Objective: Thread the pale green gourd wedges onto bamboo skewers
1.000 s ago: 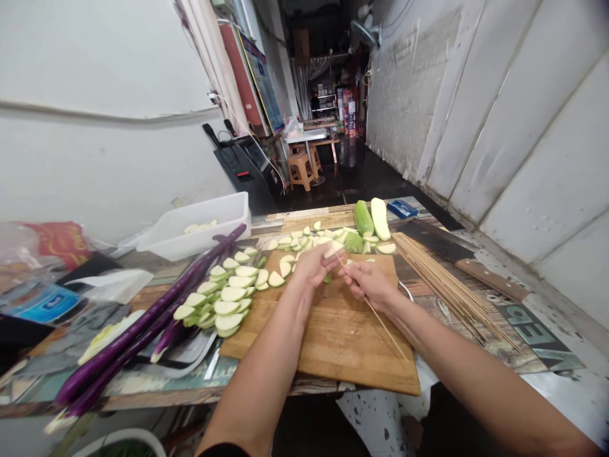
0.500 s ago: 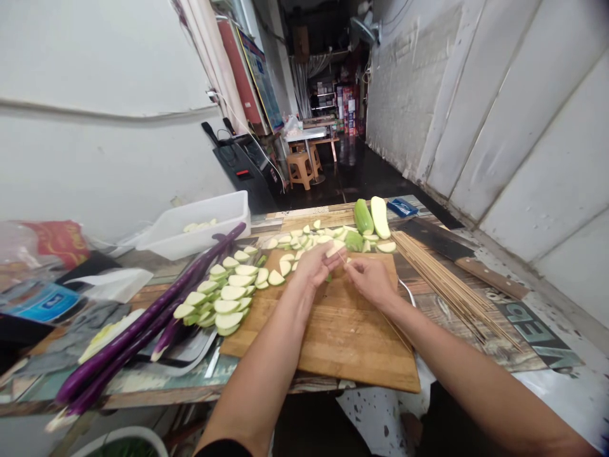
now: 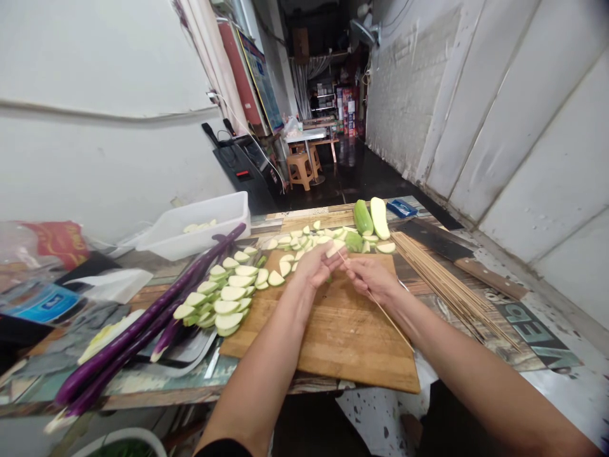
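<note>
Over the far part of a wooden cutting board (image 3: 352,336), my left hand (image 3: 316,263) holds a pale green-edged zucchini slice (image 3: 335,247) in its fingers. Close beside it, my right hand (image 3: 375,279) is closed on a thin bamboo skewer (image 3: 391,322). The skewer's far tip meets the slice, while its long end slopes back under my right wrist; whether it has pierced the slice, I cannot tell. Stacked zucchini slices (image 3: 233,294) overlap along the board's left edge, and smaller zucchini pieces (image 3: 304,240) lie scattered beyond my hands.
Right of the board lie a bundle of skewers (image 3: 442,285) and a cleaver (image 3: 490,277). Zucchini halves (image 3: 363,218) and a blue packet (image 3: 402,208) sit at the back. Long purple eggplants (image 3: 157,317) and a white plastic bin (image 3: 195,231) occupy the left.
My right hand has turned and shifted slightly, so the skewer now shows between the two hands and below the right wrist. The left hand stays nearly still with the slice.
</note>
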`<state>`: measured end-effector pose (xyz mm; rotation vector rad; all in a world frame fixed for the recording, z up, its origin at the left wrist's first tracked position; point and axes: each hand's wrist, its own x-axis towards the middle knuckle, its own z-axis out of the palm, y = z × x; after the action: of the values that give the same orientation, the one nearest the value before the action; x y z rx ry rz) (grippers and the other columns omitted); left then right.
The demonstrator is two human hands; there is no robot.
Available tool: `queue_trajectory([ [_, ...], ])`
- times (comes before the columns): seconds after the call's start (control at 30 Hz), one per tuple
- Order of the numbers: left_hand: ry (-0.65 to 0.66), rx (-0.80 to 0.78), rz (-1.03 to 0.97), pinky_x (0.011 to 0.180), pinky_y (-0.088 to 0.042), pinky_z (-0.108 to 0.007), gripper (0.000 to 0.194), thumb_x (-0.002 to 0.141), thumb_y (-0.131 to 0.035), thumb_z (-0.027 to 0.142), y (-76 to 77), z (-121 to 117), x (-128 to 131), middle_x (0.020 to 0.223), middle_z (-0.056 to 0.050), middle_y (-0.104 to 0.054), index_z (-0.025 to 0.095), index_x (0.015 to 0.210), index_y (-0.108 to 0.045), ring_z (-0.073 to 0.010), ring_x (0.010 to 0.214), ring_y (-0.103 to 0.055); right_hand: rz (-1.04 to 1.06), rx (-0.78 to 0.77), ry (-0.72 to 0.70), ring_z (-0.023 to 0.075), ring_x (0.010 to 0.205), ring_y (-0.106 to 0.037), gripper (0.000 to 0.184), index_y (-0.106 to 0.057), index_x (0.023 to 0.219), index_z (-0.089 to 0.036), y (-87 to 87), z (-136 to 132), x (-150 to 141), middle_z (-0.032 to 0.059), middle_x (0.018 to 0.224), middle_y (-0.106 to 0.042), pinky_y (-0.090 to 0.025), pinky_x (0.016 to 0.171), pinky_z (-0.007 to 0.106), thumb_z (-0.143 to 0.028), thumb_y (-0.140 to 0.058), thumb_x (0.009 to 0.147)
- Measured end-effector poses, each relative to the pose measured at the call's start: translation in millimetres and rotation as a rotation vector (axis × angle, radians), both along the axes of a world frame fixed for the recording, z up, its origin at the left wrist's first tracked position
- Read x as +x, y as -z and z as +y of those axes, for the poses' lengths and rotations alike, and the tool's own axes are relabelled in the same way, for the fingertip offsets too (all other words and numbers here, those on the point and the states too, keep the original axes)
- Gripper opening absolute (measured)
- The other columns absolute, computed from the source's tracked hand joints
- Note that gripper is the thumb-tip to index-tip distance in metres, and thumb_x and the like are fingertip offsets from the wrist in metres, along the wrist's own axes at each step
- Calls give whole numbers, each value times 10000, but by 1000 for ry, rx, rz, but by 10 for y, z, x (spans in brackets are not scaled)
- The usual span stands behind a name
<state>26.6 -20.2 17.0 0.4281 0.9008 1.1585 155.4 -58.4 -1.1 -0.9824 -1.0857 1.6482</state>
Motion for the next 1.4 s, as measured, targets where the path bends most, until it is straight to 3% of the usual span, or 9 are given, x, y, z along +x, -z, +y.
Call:
queue_trajectory([
  [0.13,19,17,8,691,-527,-303,77,735,-559,86,-5,-35,40,731,-98,-651,115,790,-513,-208,750,-654,-368,339,212,44,348,-350,248,-467,506,-154,3,-46,-16,-51,425,-433,-241,347,161,-256,-521,726],
  [0.23,13,31,4,683,-525,-296,103,718,-580,80,1,-47,56,733,-90,-652,116,789,-513,-206,739,-655,-530,504,269,63,404,-393,252,-485,495,-158,-1,-48,-1,-39,435,-457,-288,401,170,-239,-498,732],
  [0.43,44,121,8,687,-521,-342,159,769,-574,250,-28,-67,46,801,-112,-662,117,853,-549,-233,781,-652,-375,337,243,55,299,-334,302,-461,512,-168,-26,-29,-26,-55,358,-408,-232,320,172,-341,-485,757],
  [0.5,39,156,23,699,-519,-343,142,762,-584,226,-29,-71,42,812,-110,-662,114,846,-558,-234,795,-649,-328,293,234,47,280,-319,309,-458,517,-165,-38,-30,-43,-66,334,-377,-225,302,159,-360,-489,756],
  [0.67,-109,141,29,746,-511,-327,85,732,-610,129,-5,-1,-38,817,-84,-656,121,786,-546,-211,817,-647,-281,231,171,43,296,-369,252,-526,657,-153,-28,-46,-43,-57,452,-484,-271,275,146,-398,-541,714],
  [0.87,-208,54,-19,728,-522,-336,131,742,-617,193,36,108,-174,772,-49,-652,150,848,-554,-186,759,-653,-371,248,61,48,274,-338,280,-479,562,-168,31,-63,-4,-70,373,-410,-227,272,148,-386,-519,733],
  [1.13,-134,11,36,683,-527,-349,94,738,-605,161,20,55,-108,751,-71,-659,125,815,-566,-185,680,-654,-393,362,144,56,303,-338,265,-483,543,-170,71,-48,3,-57,397,-423,-235,311,173,-349,-515,736],
  [1.4,-13,161,202,651,-521,-315,114,658,-663,188,40,-124,149,639,-49,-634,107,676,-586,-150,575,-618,-289,296,212,41,292,-326,222,-489,576,-161,4,-18,14,-67,414,-432,-222,293,162,-317,-530,728],
])
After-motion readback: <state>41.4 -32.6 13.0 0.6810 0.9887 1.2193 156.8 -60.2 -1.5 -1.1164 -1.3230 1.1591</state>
